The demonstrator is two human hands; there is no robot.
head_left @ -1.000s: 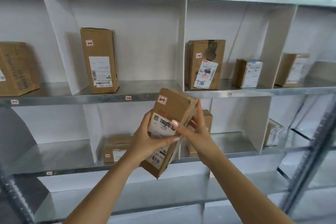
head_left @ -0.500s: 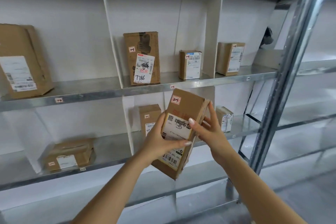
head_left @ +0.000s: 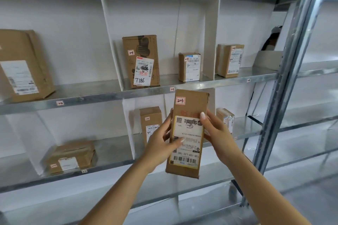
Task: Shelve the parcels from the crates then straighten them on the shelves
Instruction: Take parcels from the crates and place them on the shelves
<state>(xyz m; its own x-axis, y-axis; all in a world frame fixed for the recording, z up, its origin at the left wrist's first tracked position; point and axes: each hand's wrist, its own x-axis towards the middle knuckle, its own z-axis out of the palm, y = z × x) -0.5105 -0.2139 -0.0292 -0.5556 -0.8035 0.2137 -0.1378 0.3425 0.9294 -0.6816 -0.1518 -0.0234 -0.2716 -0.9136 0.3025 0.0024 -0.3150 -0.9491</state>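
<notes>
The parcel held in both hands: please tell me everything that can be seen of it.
The parcel is a tall, narrow brown cardboard box, held nearly upright in front of the shelves, off any shelf. A small red-framed sticker sits near its top; a large white shipping label with barcodes, printed upside down, covers its lower front. The left hand grips its left edge, thumb on the label; the right hand grips its right edge.
</notes>
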